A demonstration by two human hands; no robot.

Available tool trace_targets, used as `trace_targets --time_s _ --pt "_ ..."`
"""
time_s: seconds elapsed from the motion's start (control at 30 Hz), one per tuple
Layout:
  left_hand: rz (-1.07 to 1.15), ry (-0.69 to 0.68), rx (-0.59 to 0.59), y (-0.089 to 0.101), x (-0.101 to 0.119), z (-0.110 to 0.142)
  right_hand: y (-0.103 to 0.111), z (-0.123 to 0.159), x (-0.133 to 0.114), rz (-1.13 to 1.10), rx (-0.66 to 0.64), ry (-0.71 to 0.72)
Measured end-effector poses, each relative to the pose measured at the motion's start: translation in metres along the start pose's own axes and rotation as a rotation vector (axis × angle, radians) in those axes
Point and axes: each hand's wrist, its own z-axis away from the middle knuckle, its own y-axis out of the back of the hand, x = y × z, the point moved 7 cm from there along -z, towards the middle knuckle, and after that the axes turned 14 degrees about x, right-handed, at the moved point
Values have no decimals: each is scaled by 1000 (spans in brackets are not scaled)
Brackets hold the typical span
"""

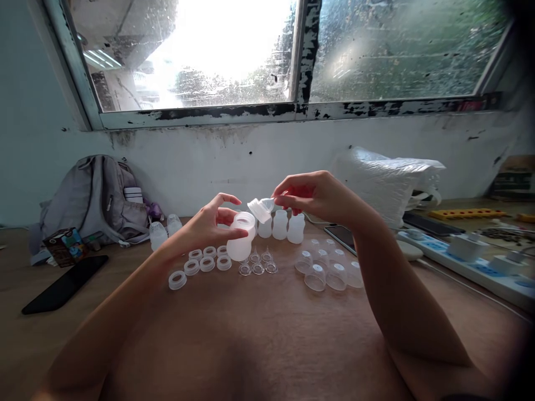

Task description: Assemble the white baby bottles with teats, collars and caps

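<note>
My left hand [211,221] grips a small translucent white bottle [241,238], held above the wooden table [259,334]. My right hand [311,193] pinches a clear nipple set in a white ring [261,209], tilted just above the bottle's mouth. Below them lie several white screw rings [200,263], three clear nipples [258,263] and several clear domed caps [326,268]. Three more bottles [281,225] stand in a row behind, and two capped bottles [164,230] stand to the left.
A grey backpack [96,200] leans against the wall at the left, with a small carton [64,245] and a black phone [64,284] near it. At the right are a plastic bag [388,181], another phone [340,234], a white power strip [472,259] and a yellow tray [466,213].
</note>
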Motion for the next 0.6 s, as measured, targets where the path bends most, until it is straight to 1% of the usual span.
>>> trace_targets --time_s 0.2,0.27,0.33,0.4,0.5,0.6 --pt "-145 -100 11 -4 8 2 -10 4 -13 70 -11 76" --pt "-187 -114 -8 -7 8 2 -15 4 -15 104 -35 98" --pt "-207 -127 -54 -10 8 4 -18 5 -17 126 -52 109" --pt "-190 -113 -117 -14 7 5 -18 4 -16 132 -47 107" --pt "-79 -32 -186 -18 4 8 -17 3 -12 115 -26 81" --pt "-1 -5 -167 -18 5 9 -17 2 -6 89 -44 51"
